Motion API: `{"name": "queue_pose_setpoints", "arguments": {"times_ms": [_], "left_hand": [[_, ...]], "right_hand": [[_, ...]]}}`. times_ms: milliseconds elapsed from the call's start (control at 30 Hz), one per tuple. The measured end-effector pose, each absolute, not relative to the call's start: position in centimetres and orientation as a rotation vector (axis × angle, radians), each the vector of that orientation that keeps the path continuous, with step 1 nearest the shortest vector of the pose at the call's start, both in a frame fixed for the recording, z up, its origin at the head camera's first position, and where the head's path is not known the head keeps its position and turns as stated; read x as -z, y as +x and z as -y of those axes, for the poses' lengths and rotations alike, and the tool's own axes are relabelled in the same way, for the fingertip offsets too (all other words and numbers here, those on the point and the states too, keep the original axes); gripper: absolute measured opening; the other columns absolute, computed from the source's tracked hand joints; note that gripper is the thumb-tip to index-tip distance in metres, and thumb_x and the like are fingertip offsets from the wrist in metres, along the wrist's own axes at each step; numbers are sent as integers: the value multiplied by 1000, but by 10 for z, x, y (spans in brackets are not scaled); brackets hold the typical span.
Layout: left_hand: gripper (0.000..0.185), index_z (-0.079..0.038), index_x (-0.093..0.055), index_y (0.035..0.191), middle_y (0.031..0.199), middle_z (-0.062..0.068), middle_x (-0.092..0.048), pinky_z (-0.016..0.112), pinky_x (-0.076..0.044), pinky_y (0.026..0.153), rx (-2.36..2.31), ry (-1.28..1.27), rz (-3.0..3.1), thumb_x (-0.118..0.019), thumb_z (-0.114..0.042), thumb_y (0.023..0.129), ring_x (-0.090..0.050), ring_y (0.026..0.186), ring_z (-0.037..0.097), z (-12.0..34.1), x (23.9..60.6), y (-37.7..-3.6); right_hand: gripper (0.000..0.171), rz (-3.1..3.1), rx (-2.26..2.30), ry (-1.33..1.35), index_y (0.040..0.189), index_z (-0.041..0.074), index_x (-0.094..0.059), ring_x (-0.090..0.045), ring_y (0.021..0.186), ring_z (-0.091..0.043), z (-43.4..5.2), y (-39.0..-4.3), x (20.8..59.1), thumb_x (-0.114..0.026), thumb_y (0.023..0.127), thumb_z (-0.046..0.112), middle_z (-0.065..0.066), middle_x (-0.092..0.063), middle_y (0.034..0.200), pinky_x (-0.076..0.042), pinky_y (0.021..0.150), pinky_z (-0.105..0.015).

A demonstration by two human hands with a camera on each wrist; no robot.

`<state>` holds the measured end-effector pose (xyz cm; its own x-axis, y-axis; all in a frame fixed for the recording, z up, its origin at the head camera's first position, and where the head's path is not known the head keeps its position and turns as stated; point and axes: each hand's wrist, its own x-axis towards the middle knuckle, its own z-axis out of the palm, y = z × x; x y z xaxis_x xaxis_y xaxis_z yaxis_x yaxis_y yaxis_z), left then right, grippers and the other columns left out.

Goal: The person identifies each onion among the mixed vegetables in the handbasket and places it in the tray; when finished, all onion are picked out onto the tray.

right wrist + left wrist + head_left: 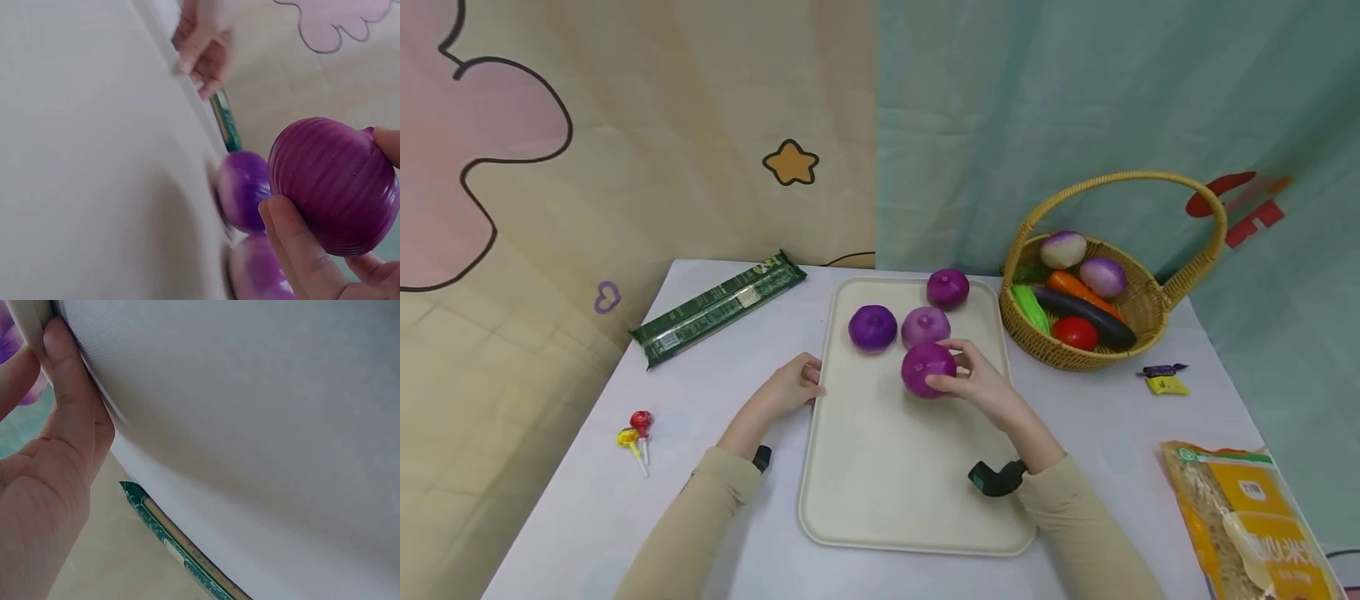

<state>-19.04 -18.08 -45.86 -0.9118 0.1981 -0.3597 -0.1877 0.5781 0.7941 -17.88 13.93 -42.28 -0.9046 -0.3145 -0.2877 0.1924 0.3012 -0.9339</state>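
My right hand grips a purple onion between thumb and fingers, over the cream tray. In the right wrist view this onion shows its ribbed side, held off the tray. Just beyond it are a dark purple onion, a paler onion and, farther back, a magenta onion, all on the tray. At the tray's left edge, my left hand pinches the rim; the left wrist view has its thumb and fingers on either side of the edge.
A wicker basket of vegetables stands right of the tray. Two wrapped candies and a yellow bag lie at the right. Leftward are a long green packet and two lollipops. A curtain hangs behind the table.
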Motion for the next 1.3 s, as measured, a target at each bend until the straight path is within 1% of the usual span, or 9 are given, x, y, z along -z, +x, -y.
{"name": "queue_pose_setpoints", "arguments": {"times_ms": [133,267,400,633,800,1000,1100,1200,1300], "left_hand": [[37,7,-47,128,102,14,-55,30,-60,77,-1273,-6,-2398,-60,2,94,-61,87,20,181,458,-190],[38,7,-46,130,103,15,-55,31,-60,79,-1272,0,-2391,-59,1,94,-62,89,21,181,458,-190],[39,7,-46,130,103,15,-55,31,-60,80,-1276,2,-2387,-59,1,95,-62,90,21,182,458,-190],[37,7,-47,128,100,13,-55,30,-60,79,-1290,11,-2386,-59,1,94,-60,87,19,180,458,-192],[36,7,-48,127,99,13,-55,30,-60,77,-1291,9,-2393,-60,3,94,-61,86,19,181,459,-191],[37,8,-46,127,100,15,-55,32,-61,78,-1279,21,-2390,-59,3,94,-62,87,20,183,457,-189],[38,8,-46,128,102,15,-56,31,-61,79,-1281,12,-2387,-59,3,94,-62,87,21,184,456,-189],[38,10,-45,129,102,17,-56,32,-61,79,-1286,33,-2383,-58,3,94,-62,87,21,184,456,-190],[39,10,-45,129,101,16,-56,31,-61,79,-1283,25,-2378,-59,3,93,-62,86,20,182,456,-190]], "right_hand": [[67,-2143,1566,-110,137,6,-39,-53,119,-31,-112,-173,439,-76,84,24,-19,-52,131,-52,95,-37],[65,-2133,1514,-117,133,7,-44,-57,117,-27,-94,-169,451,-79,82,24,-16,-58,128,-48,98,-39],[65,-2142,1483,-155,134,5,-48,-58,118,-26,-83,-169,458,-81,81,26,-15,-59,130,-49,101,-41],[67,-2236,1437,-182,138,3,-51,-61,113,-25,-81,-169,461,-80,82,28,-14,-60,129,-56,90,-36],[69,-2258,1433,-213,140,3,-50,-60,118,-28,-87,-169,457,-79,83,29,-15,-61,130,-54,97,-40],[61,-2309,1479,-241,139,2,-50,-58,122,-33,-117,-178,437,-74,88,26,-17,-59,134,-52,101,-45],[56,-2379,1527,-235,138,1,-51,-58,121,-34,-143,-189,417,-70,91,23,-20,-58,135,-53,101,-44],[52,-2526,1557,-158,137,2,-53,-59,117,-29,-179,-203,398,-67,94,27,-18,-59,133,-53,99,-32],[53,-2684,1580,-1,137,5,-53,-59,110,-10,-219,-215,382,-64,95,36,-6,-63,126,-49,91,-15]]}}
